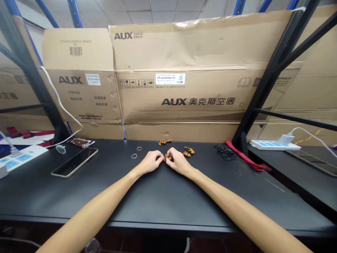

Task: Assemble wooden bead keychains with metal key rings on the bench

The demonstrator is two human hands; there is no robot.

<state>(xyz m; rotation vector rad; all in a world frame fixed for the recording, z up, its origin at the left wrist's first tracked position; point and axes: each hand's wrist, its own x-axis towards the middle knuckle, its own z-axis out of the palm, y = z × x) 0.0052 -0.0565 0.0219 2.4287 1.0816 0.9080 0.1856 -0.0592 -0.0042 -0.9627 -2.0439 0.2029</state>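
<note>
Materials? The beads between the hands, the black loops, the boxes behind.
Beads: probably polished wood, warm brown and glossy, though plastic is possible. Black loops: maybe rubber, dull, too small to confirm. Boxes: corrugated cardboard, plain brown, creased flaps.

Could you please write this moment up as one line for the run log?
left hand: pinching brown beads | right hand: pinching them too | nearby: bead strand, silver rings, black rings

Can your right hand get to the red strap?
Probably yes. The right hand sits on the same black tabletop as the red strap; only a small heap of black rings lies between, and the hand could pass over it.
</note>
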